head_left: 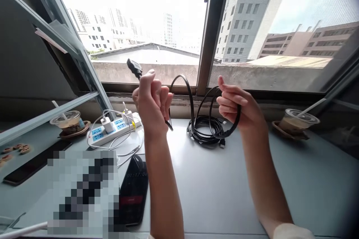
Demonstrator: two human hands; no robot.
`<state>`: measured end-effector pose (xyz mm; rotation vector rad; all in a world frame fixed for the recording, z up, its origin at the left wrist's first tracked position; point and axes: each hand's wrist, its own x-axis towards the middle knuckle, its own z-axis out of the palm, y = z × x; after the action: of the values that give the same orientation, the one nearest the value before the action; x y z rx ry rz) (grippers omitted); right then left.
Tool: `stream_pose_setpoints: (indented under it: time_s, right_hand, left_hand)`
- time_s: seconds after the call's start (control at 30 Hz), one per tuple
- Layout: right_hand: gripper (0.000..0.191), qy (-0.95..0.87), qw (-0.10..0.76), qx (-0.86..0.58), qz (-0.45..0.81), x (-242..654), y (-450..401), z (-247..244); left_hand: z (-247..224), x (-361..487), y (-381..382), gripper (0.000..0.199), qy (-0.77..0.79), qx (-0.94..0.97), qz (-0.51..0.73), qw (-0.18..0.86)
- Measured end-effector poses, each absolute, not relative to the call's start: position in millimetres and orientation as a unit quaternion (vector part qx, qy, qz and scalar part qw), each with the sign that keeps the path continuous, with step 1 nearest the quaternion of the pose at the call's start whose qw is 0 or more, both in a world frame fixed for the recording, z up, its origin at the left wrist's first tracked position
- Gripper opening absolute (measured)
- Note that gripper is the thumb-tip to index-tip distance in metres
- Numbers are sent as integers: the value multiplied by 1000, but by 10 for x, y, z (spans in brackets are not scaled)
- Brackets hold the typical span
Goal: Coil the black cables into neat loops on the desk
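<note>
Head view: left grip (153, 101) curled round black cable (191, 99), plug (135, 68) at 11 o'clock; right grip (238, 104) curled round cable loop (235, 126). Likely light, springy; hold behind plug.

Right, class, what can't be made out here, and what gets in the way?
In the head view:
1. The stretch of black cable inside the left hand: covered by curled fingers.
2. The stretch at the right hand: covered by the hand itself.
3. Whatever lies under the pixelated patch: masked by it.
4. The right sleeve: cut off by the bottom edge.
5. Any print on the cup: too small.
</note>
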<state>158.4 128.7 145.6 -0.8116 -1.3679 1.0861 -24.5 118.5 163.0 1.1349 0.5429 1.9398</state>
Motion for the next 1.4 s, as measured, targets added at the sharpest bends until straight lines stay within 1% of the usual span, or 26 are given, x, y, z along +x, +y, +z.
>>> stream_pose_setpoints:
  time_s: [0.13, 0.23, 0.4, 0.5, 0.57, 0.67, 0.77, 0.87, 1.0, 1.17, 1.3, 1.4]
  right_hand:
    - [36, -583, 559, -352, 474, 1562, 1313, 1420]
    - [35, -601, 543, -369, 456, 1560, 1269, 1398]
    - [34, -614, 481, -316, 540, 1498, 1172, 1396]
    - [33, -592, 492, -268, 579, 1486, 1149, 1410]
    - [34, -578, 514, -258, 579, 1523, 1148, 1424]
    - [37, -578, 545, -285, 536, 1626, 1142, 1450]
    - [36, -597, 556, -331, 474, 1710, 1106, 1477]
    - [37, -616, 539, -340, 463, 1712, 1050, 1493]
    - [40, -642, 491, -284, 515, 1615, 985, 1491]
    - [40, -646, 473, -225, 555, 1565, 933, 1491]
    - [36, -619, 501, -213, 567, 1672, 939, 1522]
    - [39, -601, 558, -272, 503, 1829, 990, 1561]
  left_hand:
    - [1631, -275, 1206, 56, 213, 454, 765, 403]
    - [1659, -229, 1222, 54, 210, 451, 754, 429]
    - [1719, -37, 1201, 55, 206, 468, 726, 459]
    - [1730, 77, 1175, 57, 208, 492, 703, 470]
    - [1727, 119, 1163, 56, 212, 510, 686, 474]
    - [1724, 120, 1151, 55, 216, 526, 671, 476]
    - [1731, 78, 1126, 55, 206, 528, 679, 467]
    - [1738, 56, 1094, 55, 200, 521, 689, 463]
    - [1743, 97, 1082, 55, 206, 515, 687, 470]
    - [1747, 124, 1095, 56, 207, 528, 682, 462]
    - [1728, 62, 1122, 51, 209, 472, 718, 467]
    - [1704, -34, 1195, 46, 196, 394, 771, 460]
